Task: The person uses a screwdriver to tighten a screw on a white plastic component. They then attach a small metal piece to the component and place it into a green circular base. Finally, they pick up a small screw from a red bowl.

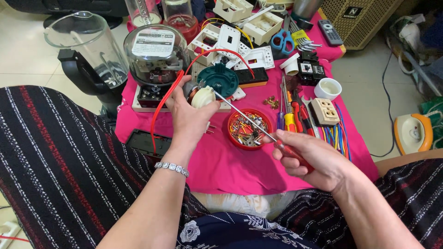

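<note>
1. A small motor part point(201, 96) with a cream end cap is held in the left hand point(189, 117), the fingers wrapped closed around it. It is kept above the pink desk point(221, 166), just at 7 o'clock of the green round housing point(218, 79).
2. A screwdriver point(251, 122) is gripped by its red handle in the right hand point(310, 159), fingers closed on it. The tip is set against the cream cap.
3. A slip of the tip off the cap is judged the main risk; it would be caused by a slanted shaft or too much push, and the left thumb lying beside the cap could be jabbed.
4. A red wire point(162, 103) is looped from the part down past the left wrist. It could be snagged by the wrist and the part tugged out of line.
5. The red bowl of small bits point(248, 129) sits directly under the shaft. It could be tipped if the right hand is dropped, and the contents scattered.
6. A loosened screw could be lost in the folds of the cloth or off the near edge at 6 o'clock, into the lap.
7. Open room is found only at 6 o'clock, between the hands and the near edge. At 12 o'clock the desk is crowded by the glass-domed meter point(156, 53) and white socket plates point(235, 39); at 3 o'clock by a row of hand tools point(290, 108).
</note>
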